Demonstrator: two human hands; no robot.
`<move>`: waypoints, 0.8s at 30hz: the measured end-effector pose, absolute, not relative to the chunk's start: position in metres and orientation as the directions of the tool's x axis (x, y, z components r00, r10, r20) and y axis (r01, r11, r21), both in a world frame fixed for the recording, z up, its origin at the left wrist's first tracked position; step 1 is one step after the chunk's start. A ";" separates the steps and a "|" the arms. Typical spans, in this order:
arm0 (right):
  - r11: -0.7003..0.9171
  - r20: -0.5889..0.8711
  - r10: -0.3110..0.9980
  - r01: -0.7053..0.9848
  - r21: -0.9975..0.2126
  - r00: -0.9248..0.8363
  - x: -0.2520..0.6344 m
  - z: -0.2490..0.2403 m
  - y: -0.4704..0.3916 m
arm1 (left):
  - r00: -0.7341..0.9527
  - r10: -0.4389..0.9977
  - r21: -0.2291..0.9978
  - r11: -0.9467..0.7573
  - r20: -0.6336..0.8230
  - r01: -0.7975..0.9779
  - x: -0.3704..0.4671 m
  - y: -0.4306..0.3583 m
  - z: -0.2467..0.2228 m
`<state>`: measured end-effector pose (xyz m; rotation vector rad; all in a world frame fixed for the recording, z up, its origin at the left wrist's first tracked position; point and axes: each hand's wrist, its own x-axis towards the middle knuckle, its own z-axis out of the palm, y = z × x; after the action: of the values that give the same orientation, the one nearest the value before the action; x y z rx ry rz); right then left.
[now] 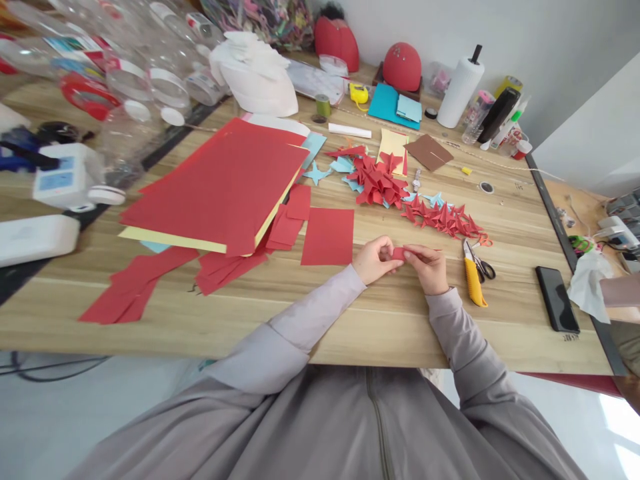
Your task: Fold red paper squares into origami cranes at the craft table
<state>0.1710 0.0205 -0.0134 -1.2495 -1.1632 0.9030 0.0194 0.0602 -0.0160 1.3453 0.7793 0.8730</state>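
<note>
Between my two hands is a small folded piece of red paper (399, 253). My left hand (374, 260) pinches its left end, and my right hand (429, 265) grips the right end with thumb and fingers. A red paper square (327, 237) lies flat just left of my left hand. Beyond my hands sit a pile of folded red paper stars (377, 181) and a row of red stars (443, 217). To the right of my right hand are a yellow-handled utility knife (473, 273) and black-handled scissors (485, 269).
A stack of large red sheets (220, 180) covers the left-centre of the table, with red strips (135, 283) in front. A black phone (557, 300) lies at the right. Plastic bottles (130, 73) crowd the far left. Another person's arm (620, 292) shows at the right edge.
</note>
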 end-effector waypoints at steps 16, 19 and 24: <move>0.116 0.118 0.975 0.021 -0.993 0.190 0.172 -0.012 0.021 | 0.484 0.840 0.960 -0.279 0.245 -0.002 0.017 0.062 -0.020; 0.113 0.119 0.976 0.044 -0.993 0.185 0.171 -0.011 0.020 | 0.477 0.850 0.968 -0.250 0.223 -0.007 0.018 0.061 -0.020; 0.106 0.107 0.982 0.015 -0.994 0.156 0.171 -0.009 0.019 | 0.486 0.863 0.990 -0.131 0.141 -0.054 0.018 0.059 -0.020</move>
<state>0.1710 0.0195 -0.0094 -1.2054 -1.1466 1.0128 0.0177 0.0594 -0.0197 1.4944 0.7398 0.9273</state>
